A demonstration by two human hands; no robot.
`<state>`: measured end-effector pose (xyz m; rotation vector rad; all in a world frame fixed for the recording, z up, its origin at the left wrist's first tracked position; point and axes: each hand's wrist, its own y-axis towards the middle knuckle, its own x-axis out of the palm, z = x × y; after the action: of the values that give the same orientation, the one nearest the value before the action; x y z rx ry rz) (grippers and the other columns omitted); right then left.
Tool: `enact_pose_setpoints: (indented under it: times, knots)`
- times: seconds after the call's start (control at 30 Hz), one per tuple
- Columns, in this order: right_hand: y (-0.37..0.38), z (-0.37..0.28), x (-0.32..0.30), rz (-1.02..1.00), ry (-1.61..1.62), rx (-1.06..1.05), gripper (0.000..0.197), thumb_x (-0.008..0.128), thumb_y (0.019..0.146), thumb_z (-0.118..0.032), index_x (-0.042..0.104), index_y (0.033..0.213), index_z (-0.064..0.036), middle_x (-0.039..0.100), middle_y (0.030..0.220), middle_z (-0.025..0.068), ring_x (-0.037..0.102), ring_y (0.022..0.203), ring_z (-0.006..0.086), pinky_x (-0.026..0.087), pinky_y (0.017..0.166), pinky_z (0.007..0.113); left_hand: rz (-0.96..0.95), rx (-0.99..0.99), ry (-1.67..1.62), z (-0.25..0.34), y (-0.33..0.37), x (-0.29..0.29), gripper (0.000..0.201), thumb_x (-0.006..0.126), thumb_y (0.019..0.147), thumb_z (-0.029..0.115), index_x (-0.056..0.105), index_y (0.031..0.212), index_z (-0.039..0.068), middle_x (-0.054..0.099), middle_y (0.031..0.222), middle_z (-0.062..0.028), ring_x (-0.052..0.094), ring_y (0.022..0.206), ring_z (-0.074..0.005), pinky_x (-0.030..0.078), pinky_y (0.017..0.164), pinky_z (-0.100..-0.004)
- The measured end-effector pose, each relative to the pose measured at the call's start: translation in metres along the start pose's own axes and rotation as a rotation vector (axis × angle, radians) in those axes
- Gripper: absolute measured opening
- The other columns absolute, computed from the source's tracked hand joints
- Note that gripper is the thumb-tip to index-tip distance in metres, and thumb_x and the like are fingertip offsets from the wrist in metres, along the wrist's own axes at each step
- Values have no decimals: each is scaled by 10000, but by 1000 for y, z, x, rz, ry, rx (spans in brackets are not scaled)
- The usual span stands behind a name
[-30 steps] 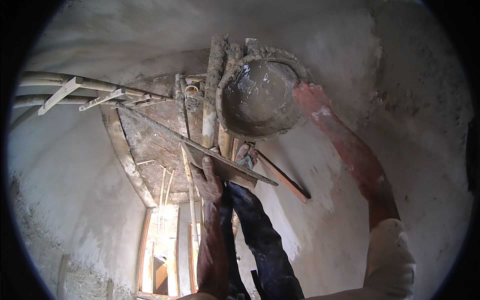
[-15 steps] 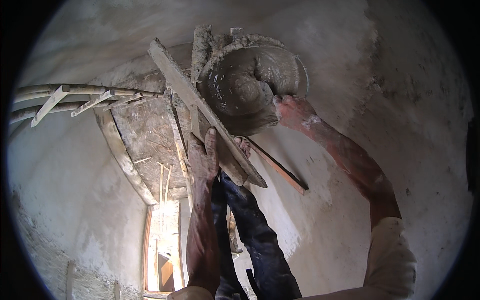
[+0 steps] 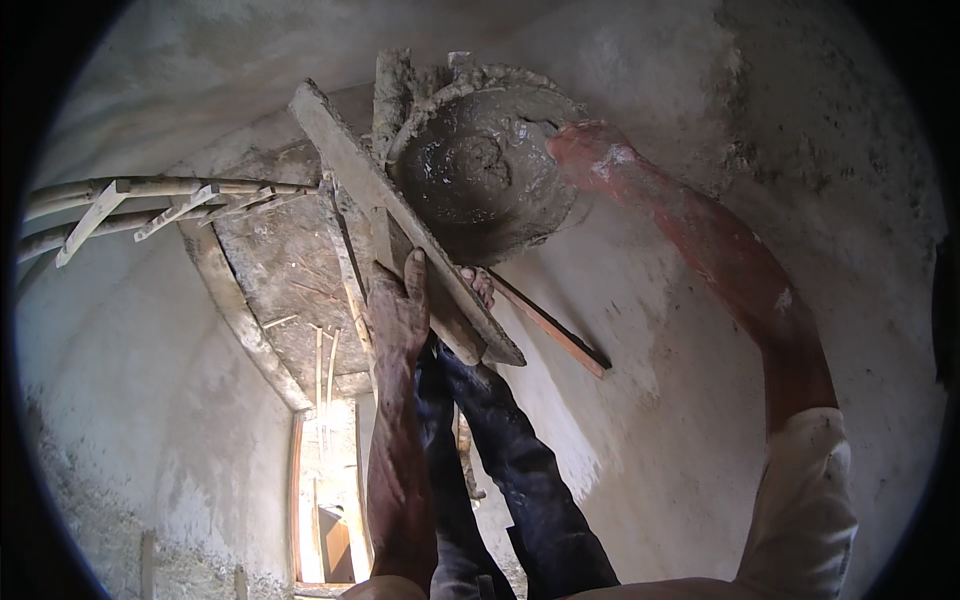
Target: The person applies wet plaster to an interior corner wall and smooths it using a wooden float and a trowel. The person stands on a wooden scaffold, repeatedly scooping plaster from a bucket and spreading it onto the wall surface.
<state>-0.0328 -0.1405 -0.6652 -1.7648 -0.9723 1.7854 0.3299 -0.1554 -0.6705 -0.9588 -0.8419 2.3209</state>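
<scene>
My left hand [image 3: 400,310] is closed on a long, mortar-coated wooden float board [image 3: 395,205], its thumb lying along the board's edge. The board slants from upper left to lower right, across the near left side of a round basin [image 3: 425,125]. Wet grey mortar [image 3: 480,165] fills the basin, with a lump at its middle. At the basin's right rim, my right hand [image 3: 588,150] is closed round a trowel [image 3: 540,128]. Only a bit of its blade shows, down in the mortar; the handle is hidden by my fingers.
My bare toes [image 3: 480,285] show beside the board. A narrow wooden strip [image 3: 550,320] leans below the basin. Scaffold poles with crosspieces [image 3: 160,187] stand at left. Plastered walls [image 3: 680,400] rise on both sides, and a bright doorway [image 3: 325,490] lies lower left.
My right hand has moved up along the basin's right rim, carrying the trowel to the far side of the mortar. The board and my left hand have shifted slightly left in view.
</scene>
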Motion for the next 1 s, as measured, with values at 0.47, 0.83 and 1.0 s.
enact_pose_setpoints:
  times: [0.47,0.83,1.0]
  knots:
    - [-3,-115,35,-306,1576,548,346,692,997,-400,636,957,-61,548,734,36,503,513,145,402,441,323,-77,-33,22,-1,3,-12,677,605,1027,533,543,1303,-82,702,1149,-324,693,1107,-456,547,906,-489]
    - [3,-154,35,-290,2774,494,371,538,1100,-374,574,1142,-7,501,797,-13,423,530,47,374,416,233,-44,48,114,10,5,-5,710,594,1023,542,546,1289,-115,687,1090,-363,665,1052,-525,523,906,-544]
    - [-7,-133,35,-129,3231,21,365,494,1116,-330,590,1195,13,517,809,4,454,528,54,401,397,224,-4,48,113,13,5,-9,651,613,1023,519,560,1182,-110,693,1054,-353,697,1034,-477,537,882,-506]
